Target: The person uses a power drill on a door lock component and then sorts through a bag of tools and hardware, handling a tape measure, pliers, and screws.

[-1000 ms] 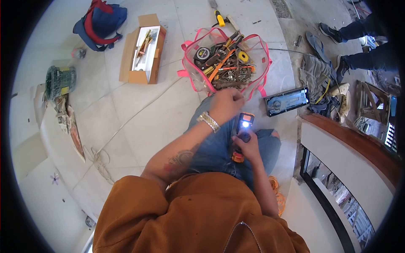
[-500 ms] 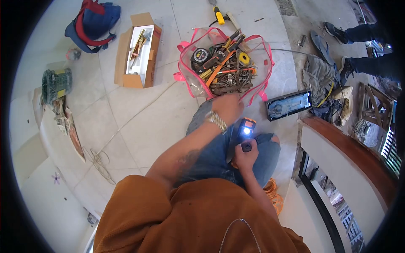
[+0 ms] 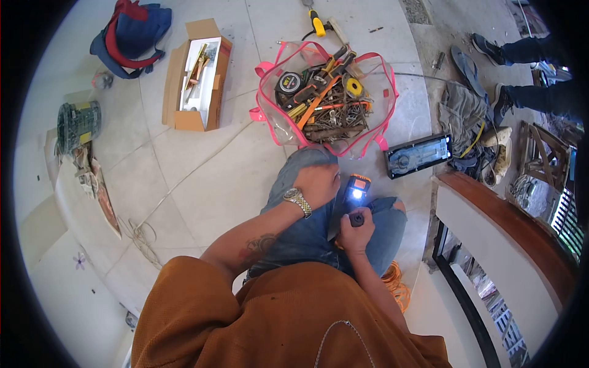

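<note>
My left hand (image 3: pixel 316 185), with a metal-band watch on the wrist, is closed above my jeans-covered knee. Its curled fingers hide whatever may be in them. My right hand (image 3: pixel 357 232) is wrapped round a black and orange power tool (image 3: pixel 359 185) with its white light on, between my legs. Beyond my knees lies a clear bag with pink edging (image 3: pixel 394 92), opened wide. It holds a tape measure (image 3: pixel 289 82), a yellow roll (image 3: pixel 354 87), hand tools and many nails or screws.
An open cardboard box (image 3: pixel 219 92) and a blue backpack (image 3: pixel 144 30) lie at upper left. A black tray (image 3: pixel 419 156) sits right of the bag. Another person's legs (image 3: pixel 534 49) are at upper right. Orange cord (image 3: pixel 397 287) lies beside my right thigh. A thin cable crosses the tiles.
My left hand has drawn back from the bag's near edge, toward me and to the left, over my knee. My right hand and the lit tool have barely moved.
</note>
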`<state>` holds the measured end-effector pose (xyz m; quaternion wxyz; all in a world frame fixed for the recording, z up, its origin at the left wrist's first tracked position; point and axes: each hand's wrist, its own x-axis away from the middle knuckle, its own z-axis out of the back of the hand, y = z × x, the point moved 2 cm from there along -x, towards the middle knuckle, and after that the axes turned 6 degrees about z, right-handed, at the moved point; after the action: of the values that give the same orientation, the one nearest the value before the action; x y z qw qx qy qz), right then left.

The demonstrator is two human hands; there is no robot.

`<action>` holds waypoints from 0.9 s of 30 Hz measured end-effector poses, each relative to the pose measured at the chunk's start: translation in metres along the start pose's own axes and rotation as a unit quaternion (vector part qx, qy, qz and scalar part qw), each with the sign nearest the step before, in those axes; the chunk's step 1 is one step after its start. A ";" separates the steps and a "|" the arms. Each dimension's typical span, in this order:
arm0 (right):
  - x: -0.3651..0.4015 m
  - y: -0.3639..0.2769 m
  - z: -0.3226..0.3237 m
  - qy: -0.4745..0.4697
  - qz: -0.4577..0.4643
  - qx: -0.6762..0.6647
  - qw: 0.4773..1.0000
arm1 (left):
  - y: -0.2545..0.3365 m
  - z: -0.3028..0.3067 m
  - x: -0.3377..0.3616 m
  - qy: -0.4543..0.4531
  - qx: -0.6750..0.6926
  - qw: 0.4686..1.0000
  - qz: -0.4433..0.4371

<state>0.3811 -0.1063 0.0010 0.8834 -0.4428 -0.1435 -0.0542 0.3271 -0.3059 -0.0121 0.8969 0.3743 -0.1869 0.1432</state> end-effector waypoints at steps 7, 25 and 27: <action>-0.001 0.000 0.002 0.007 0.000 -0.015 1.000 | 0.000 -0.002 -0.002 -0.011 -0.001 1.000 0.014; -0.003 0.011 0.004 -0.007 -0.033 -0.037 0.999 | 0.000 -0.005 -0.003 -0.009 -0.010 1.000 0.016; -0.004 0.005 0.005 -0.004 -0.024 -0.028 0.999 | -0.001 -0.005 -0.003 -0.008 -0.008 1.000 0.015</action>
<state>0.3773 -0.0994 -0.0007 0.8683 -0.4644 -0.1560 -0.0773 0.3260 -0.3029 -0.0175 0.8960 0.3658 -0.2005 0.1520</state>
